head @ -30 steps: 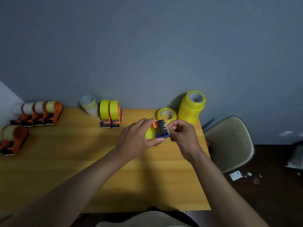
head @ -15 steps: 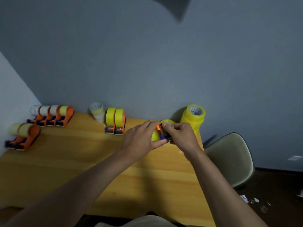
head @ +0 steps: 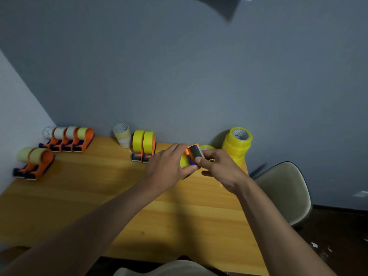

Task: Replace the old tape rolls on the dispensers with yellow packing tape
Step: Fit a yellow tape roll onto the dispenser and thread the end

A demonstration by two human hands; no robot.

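Orange dispenser (head: 192,154) with a yellow roll is held above the wooden table (head: 99,196), right of centre. We note the left hand (head: 167,166) gripping its body and the right hand (head: 219,166) pinching its front end. 2 loaded dispensers (head: 143,145) stand far behind.

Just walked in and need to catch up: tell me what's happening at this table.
A person is refitting tape dispensers. The left hand grips an orange dispenser loaded with yellow tape, while the right hand pinches at its front end. Two finished dispensers with yellow rolls stand by the wall, six with pale old rolls wait at the far left, and a stack of fresh yellow rolls sits at the right.
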